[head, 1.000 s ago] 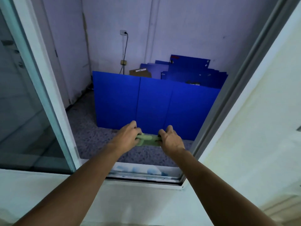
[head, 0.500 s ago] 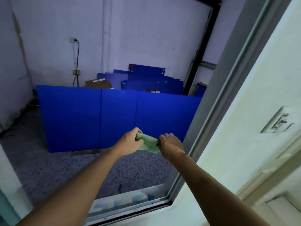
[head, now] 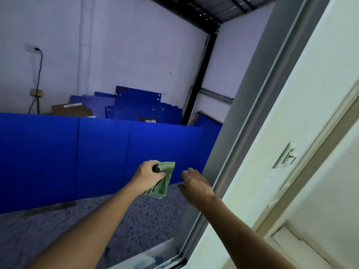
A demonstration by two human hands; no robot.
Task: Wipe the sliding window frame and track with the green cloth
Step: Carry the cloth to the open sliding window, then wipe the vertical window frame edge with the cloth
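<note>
Both arms reach out through the open window. My left hand point(head: 148, 174) grips the green cloth point(head: 162, 181), which hangs down folded from its fingers. A short way to the right, my right hand point(head: 194, 183) is loosely curled and holds nothing. It hovers just left of the grey window frame point(head: 250, 117), which runs diagonally up the right side. The bottom track point(head: 169, 261) shows at the lower edge, under my right forearm.
Tall blue panels point(head: 97, 152) stand on the patterned floor point(head: 136, 220) outside, with more blue sheets and a cardboard box point(head: 71, 109) stacked behind. A cable hangs from a wall socket point(head: 32, 48) at left. On the cream wall at right sits a switch plate point(head: 285, 155).
The view has swung up and to the right. My right hand has let go of the cloth and moved toward the frame; the cloth now hangs from my left hand alone.
</note>
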